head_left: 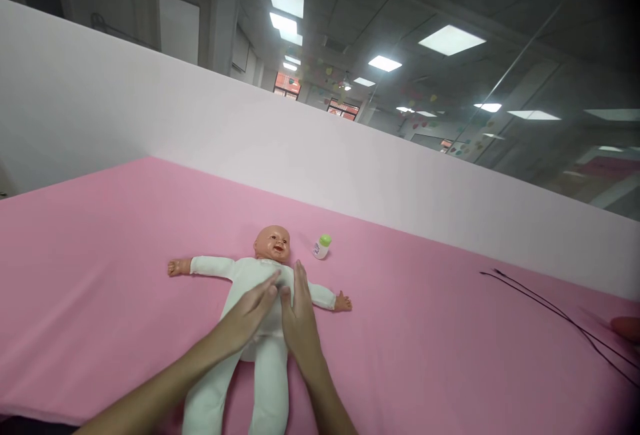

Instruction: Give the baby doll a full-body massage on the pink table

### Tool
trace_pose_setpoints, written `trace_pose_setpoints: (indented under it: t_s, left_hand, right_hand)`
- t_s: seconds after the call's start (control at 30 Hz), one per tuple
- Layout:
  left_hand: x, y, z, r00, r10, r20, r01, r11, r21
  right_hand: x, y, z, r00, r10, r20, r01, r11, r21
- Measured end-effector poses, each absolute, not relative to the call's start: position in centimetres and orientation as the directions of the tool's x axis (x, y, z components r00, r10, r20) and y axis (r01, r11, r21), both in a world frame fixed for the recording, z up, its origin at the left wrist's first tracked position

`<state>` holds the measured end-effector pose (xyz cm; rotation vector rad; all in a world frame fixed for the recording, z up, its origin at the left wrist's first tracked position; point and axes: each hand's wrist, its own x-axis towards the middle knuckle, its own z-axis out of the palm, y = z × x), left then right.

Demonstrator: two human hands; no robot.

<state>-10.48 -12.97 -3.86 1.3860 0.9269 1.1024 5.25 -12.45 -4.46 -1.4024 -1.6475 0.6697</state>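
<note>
A baby doll (235,275) in a white suit lies on its back on the pink sheet (100,255), arms spread wide, head toward the far wall. My left hand (247,318) rests flat on the doll's belly, fingers stretched toward its chest. My right hand (300,318) lies flat beside it on the doll's torso, fingers straight and together. Both hands touch the doll's suit and neither grips anything. A small white bottle with a green cap (321,246) lies on the sheet just right of the doll's head.
A white partition wall (350,168) runs behind the pink surface. Thin black cords (550,308) lie across the sheet at the right. An orange-pink object (627,328) shows at the right edge. Ceiling lights and an office lie beyond.
</note>
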Motion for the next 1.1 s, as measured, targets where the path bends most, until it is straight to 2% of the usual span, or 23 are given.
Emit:
trace_pose_setpoints:
  t_s: [0.03,0.1,0.17,0.27,0.37,0.47,0.6,0.67,0.8,0.9,1.0,1.1]
  left_hand:
    - [-10.9,-11.9,-4.3,0.244,0.961,0.132,0.127,-0.167,0.978]
    - [-11.3,-10.2,-5.6,0.245,0.955,0.168,0.43,-0.263,0.864]
    - [-11.3,-9.1,-7.1,0.28,0.938,0.205,0.602,-0.338,0.723]
    - [-11.5,-8.5,-8.5,0.313,0.926,0.212,0.703,-0.376,0.604]
    - [-12.9,-8.1,-9.2,0.271,0.947,0.172,0.772,-0.321,0.548]
    - [-15.6,-7.5,-10.1,0.225,0.965,0.138,0.843,-0.264,0.468]
    - [-18.5,-7.3,-10.3,0.163,0.966,0.199,0.909,-0.225,0.351]
    - [-18.5,-7.5,-9.5,0.145,0.972,0.186,0.903,-0.207,0.378]
    - [-15.5,-8.0,-7.5,0.244,0.943,0.226,0.772,-0.33,0.544]
    - [-12.6,-8.2,-7.7,0.322,0.915,0.244,0.697,-0.403,0.593]
    - [-11.4,-8.2,-8.7,0.348,0.908,0.234,0.697,-0.417,0.583]
    - [-12.3,-8.2,-9.2,0.383,0.898,0.218,0.695,-0.436,0.572]
  right_hand:
    - [5.7,-11.3,-5.0,-0.029,0.973,0.23,0.537,0.209,-0.817]
    - [6.1,-9.8,-6.7,-0.087,0.976,0.202,0.596,0.213,-0.774]
    - [6.1,-9.1,-8.4,-0.128,0.97,0.207,0.644,0.24,-0.727]
    - [6.4,-8.9,-9.6,-0.129,0.967,0.221,0.708,0.246,-0.662]
    - [8.0,-9.0,-9.7,-0.061,0.978,0.197,0.784,0.169,-0.597]
    - [10.7,-9.0,-10.0,0.018,0.976,0.218,0.876,0.09,-0.475]
    - [13.5,-9.2,-10.3,0.064,0.958,0.28,0.942,0.034,-0.334]
    - [13.5,-9.4,-9.7,0.071,0.955,0.29,0.933,0.04,-0.357]
    - [10.5,-9.8,-8.0,0.044,0.95,0.308,0.803,0.149,-0.577]
    - [7.4,-10.0,-7.7,-0.06,0.96,0.274,0.683,0.24,-0.69]
    - [5.9,-10.1,-8.2,-0.153,0.958,0.241,0.673,0.28,-0.684]
    - [6.1,-10.3,-8.4,-0.167,0.966,0.199,0.716,0.258,-0.649]
